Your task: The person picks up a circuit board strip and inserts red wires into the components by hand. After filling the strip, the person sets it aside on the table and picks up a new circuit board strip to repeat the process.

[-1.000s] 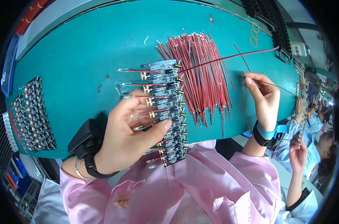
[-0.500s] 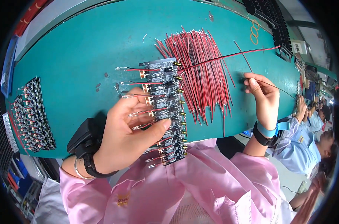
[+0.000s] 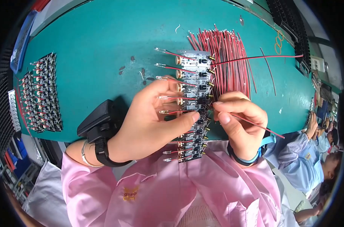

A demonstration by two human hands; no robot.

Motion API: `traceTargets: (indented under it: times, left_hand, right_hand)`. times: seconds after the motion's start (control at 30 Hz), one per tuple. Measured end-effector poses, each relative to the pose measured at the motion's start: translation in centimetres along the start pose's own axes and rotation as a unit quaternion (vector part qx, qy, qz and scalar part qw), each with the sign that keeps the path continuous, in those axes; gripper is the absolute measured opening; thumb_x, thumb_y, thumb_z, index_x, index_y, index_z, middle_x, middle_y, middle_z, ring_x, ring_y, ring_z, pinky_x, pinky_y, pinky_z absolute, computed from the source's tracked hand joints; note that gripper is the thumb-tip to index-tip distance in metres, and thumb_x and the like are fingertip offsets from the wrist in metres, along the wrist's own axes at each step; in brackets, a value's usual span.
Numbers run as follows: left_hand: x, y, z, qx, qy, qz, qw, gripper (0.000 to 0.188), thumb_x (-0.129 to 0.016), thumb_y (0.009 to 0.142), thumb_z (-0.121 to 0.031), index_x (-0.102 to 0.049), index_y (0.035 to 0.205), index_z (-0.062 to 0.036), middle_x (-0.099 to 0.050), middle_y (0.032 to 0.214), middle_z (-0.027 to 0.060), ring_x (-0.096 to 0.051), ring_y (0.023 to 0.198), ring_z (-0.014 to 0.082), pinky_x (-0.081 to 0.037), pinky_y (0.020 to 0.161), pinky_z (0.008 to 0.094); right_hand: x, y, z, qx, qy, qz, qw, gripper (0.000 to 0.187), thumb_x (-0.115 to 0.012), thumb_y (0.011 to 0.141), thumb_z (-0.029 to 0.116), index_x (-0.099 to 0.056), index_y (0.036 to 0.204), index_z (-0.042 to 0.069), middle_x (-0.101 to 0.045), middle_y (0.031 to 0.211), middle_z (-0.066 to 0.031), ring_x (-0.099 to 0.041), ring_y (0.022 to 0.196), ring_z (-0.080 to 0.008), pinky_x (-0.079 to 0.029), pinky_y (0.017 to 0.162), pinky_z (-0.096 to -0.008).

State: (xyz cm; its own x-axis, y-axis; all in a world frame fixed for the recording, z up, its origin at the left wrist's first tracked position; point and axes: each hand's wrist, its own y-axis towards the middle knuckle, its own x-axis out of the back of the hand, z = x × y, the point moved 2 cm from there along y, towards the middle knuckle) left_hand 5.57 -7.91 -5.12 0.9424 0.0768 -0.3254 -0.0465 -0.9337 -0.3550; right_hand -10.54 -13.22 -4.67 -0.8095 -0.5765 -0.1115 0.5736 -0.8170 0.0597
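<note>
My left hand (image 3: 153,121) grips a long strip of circuit boards (image 3: 196,90) from its left side, thumb across the face. Small clear LEDs on red and black leads stick out along the strip's left edge, with gold parts along the right edge. One red-black wire (image 3: 255,58) runs out to the right from the top board. My right hand (image 3: 242,125) pinches another red-black wire (image 3: 268,130) between thumb and forefinger, close against the strip's right edge. Its inner end is hidden at the fingertips. Behind the strip lies a heap of cut red-black wires (image 3: 232,56).
More board strips (image 3: 43,94) with LEDs lie at the left of the green table (image 3: 100,49). A single wire (image 3: 268,72) and some yellow rubber bands (image 3: 279,41) lie at the right. Co-workers in light blue (image 3: 304,151) sit along the right side.
My right hand has moved left and down with its wire, from over the table to the strip's right edge. The strip and my left hand appear farther right in the view.
</note>
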Motion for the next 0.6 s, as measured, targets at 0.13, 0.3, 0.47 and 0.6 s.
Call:
traceTargets:
  times: [0.13, 0.3, 0.47, 0.6]
  left_hand:
    - [0.0, 0.1, 0.1, 0.006, -0.032, -0.010, 0.999, 0.033, -0.062, 0.072, 0.002, -0.045, 0.100, -0.0007, -0.054, 0.094, 0.0054, -0.054, 0.083, 0.0108, -0.045, 0.070, 0.0227]
    - [0.2, 0.0, 0.2, -0.004, 0.000, -0.010, 1.000, 0.039, -0.061, 0.073, 0.002, -0.043, 0.107, -0.0001, -0.055, 0.100, 0.0074, -0.054, 0.088, 0.0120, -0.046, 0.072, 0.0236]
    - [0.2, 0.0, 0.4, -0.022, -0.011, 0.003, 1.000, 0.039, -0.062, 0.073, 0.001, -0.043, 0.107, -0.0003, -0.055, 0.100, 0.0077, -0.054, 0.088, 0.0127, -0.046, 0.072, 0.0238]
    - [0.2, -0.1, 0.1, -0.013, 0.000, 0.003, 1.000, 0.039, -0.061, 0.073, 0.002, -0.043, 0.107, -0.0003, -0.055, 0.100, 0.0079, -0.054, 0.089, 0.0131, -0.047, 0.072, 0.0241]
  right_hand:
    - [0.2, 0.0, 0.4, 0.016, -0.001, 0.034, 0.999, 0.021, -0.055, 0.070, -0.013, -0.058, 0.090, -0.006, -0.055, 0.086, -0.0115, -0.052, 0.072, -0.0094, -0.041, 0.065, -0.0198]
    - [-0.2, 0.1, 0.2, 0.010, 0.037, 0.050, 0.998, 0.018, -0.056, 0.068, -0.013, -0.056, 0.085, -0.005, -0.056, 0.082, -0.0102, -0.051, 0.071, -0.0078, -0.041, 0.063, -0.0197]
    - [-0.7, 0.1, 0.3, -0.024, 0.055, 0.029, 0.998, 0.017, -0.057, 0.068, -0.014, -0.052, 0.079, -0.003, -0.057, 0.077, -0.0082, -0.051, 0.068, -0.0061, -0.040, 0.058, -0.0182]
    - [-0.8, 0.1, 0.1, -0.043, 0.060, 0.000, 0.997, 0.018, -0.056, 0.068, -0.014, -0.050, 0.079, -0.002, -0.057, 0.075, -0.0071, -0.051, 0.066, -0.0054, -0.039, 0.056, -0.0172]
